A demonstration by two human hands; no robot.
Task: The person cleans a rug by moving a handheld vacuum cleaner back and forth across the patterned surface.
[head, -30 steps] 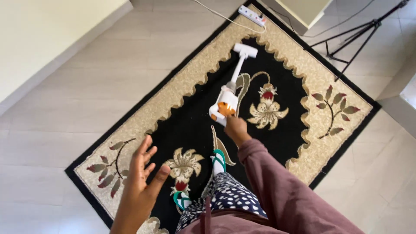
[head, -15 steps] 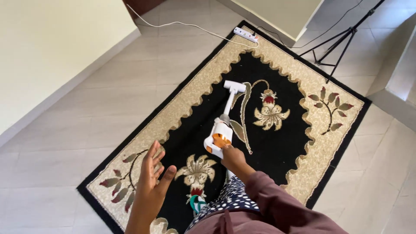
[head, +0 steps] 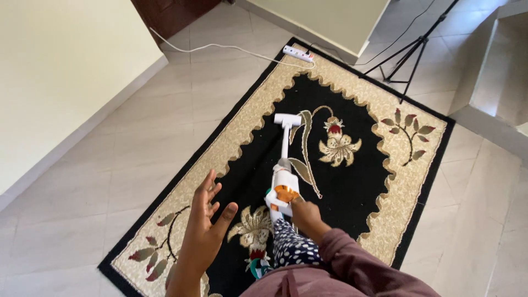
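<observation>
The right hand (head: 304, 213) has drawn the white stick vacuum (head: 284, 165) back along the rug (head: 385, 181) toward the person

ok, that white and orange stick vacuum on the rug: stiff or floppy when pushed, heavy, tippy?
Likely stiff: the vacuum has a straight, rigid-looking tube down to its floor head. Probably light for its size, since the right hand alone holds it while the left hand is free. Its body sits high, so it would probably tip if released.
</observation>
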